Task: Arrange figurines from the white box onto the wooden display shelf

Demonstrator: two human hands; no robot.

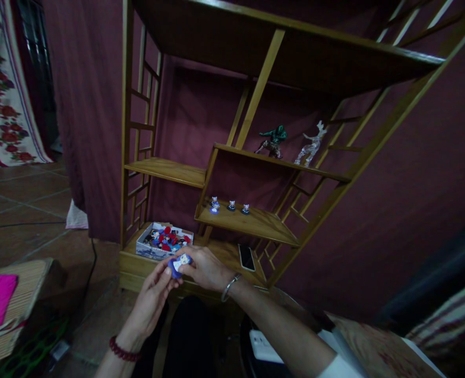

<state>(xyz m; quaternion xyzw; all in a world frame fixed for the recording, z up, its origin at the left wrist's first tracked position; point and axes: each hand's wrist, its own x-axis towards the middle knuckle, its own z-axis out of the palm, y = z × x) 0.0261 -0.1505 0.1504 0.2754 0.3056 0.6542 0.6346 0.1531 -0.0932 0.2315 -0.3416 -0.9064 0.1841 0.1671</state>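
Note:
Between my two hands is a small purple and white figurine (180, 264). My left hand (155, 294) pinches its base from the left, and my right hand (206, 266) grips its upper part from the right. Just beyond them, a cardboard box (147, 250) full of red, black, white and blue small figures sits on the bottom shelf. On the low middle shelf (251, 223) stand several small figurines, among them a purple-based one (215, 208) at the left and a dark-based one (245, 209) at the right.
A wooden display rack (126, 131) stands ahead. Its upper right shelf carries a green figure (274, 139) and a clear deer figure (311, 144). A phone (246, 257) lies on the bottom board. A white power strip (264, 346) is low right; a mat-topped table (31, 278) is left.

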